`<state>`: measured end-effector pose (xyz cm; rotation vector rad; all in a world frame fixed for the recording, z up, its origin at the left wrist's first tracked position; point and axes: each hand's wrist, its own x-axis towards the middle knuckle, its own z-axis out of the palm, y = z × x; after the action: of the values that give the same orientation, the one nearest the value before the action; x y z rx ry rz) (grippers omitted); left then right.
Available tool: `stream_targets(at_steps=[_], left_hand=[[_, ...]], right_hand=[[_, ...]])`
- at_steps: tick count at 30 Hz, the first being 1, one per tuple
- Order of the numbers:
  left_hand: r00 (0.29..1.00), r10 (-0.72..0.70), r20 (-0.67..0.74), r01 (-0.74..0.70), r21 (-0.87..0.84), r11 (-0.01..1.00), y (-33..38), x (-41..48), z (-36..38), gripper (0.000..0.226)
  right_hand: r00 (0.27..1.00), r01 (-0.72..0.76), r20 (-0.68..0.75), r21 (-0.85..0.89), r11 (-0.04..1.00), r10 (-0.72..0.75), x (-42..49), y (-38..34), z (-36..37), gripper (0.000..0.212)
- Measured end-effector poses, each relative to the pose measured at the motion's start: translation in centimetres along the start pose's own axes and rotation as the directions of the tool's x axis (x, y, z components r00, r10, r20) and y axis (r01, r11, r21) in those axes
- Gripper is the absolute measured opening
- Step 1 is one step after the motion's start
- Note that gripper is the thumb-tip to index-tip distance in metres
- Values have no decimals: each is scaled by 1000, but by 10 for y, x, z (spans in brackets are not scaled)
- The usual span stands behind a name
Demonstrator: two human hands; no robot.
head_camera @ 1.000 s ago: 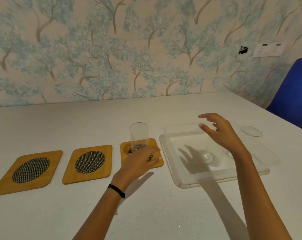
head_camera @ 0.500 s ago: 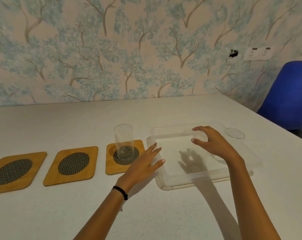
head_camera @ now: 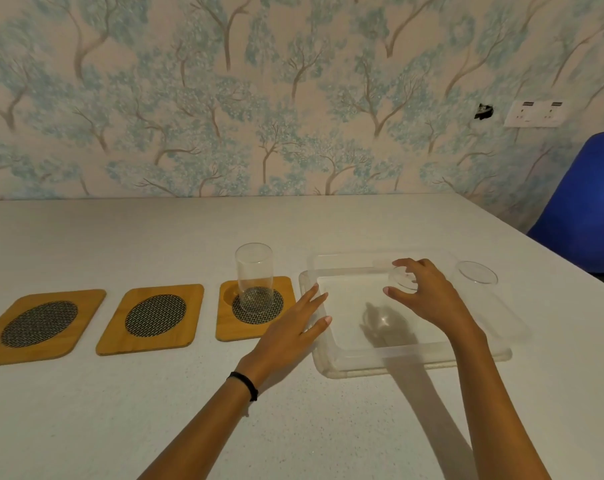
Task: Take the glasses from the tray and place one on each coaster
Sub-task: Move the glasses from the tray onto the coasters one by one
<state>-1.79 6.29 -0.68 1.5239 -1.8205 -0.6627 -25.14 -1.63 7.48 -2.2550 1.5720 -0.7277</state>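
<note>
Three wooden coasters with mesh centres lie in a row on the white table. A clear glass [head_camera: 254,278] stands upright on the right coaster [head_camera: 226,329]; the middle coaster [head_camera: 155,315] and left coaster [head_camera: 39,323] hold nothing. To their right is a clear plastic tray [head_camera: 397,367]. My right hand [head_camera: 428,296] reaches into it from above, thumb and fingers curled around the rim of a second glass [head_camera: 402,280]. A third glass [head_camera: 477,273] stands at the tray's far right. My left hand [head_camera: 290,334] lies flat, fingers apart, touching the tray's left edge.
A blue chair [head_camera: 584,202] stands past the table's right edge. The patterned wall runs along the table's far side, with a socket plate [head_camera: 536,114] on it. Bare table surface lies in front of the coasters and tray.
My left hand let go of the glass on the right coaster and moved right to the tray's edge. My right hand dropped into the tray and closed around the second glass's rim.
</note>
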Motion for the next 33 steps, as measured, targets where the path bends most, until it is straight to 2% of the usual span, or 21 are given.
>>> stream_targets(at_steps=[8, 13, 20, 25, 33], left_hand=[[999, 27, -26, -25, 56, 998, -6, -12, -3, 58], [998, 51, -29, -44, 199, 979, -16, -27, -15, 57], [991, 52, -123, -33, 153, 988, -38, -50, -49, 47], [980, 32, -196, 4, 176, 984, -53, -67, -77, 43], [964, -36, -264, 99, 230, 968, -86, -102, -129, 37]], right_hand=[[997, -4, -75, 104, 995, 12, -6, -4, 0, 49], [986, 56, -166, 153, 987, -30, -10, -17, -5, 48], [958, 155, -267, 165, 974, -107, -13, -54, -10, 49], [954, 213, -248, 177, 961, -165, -15, -85, -2, 47], [959, 276, -130, 205, 939, -253, -17, -135, 31, 52]])
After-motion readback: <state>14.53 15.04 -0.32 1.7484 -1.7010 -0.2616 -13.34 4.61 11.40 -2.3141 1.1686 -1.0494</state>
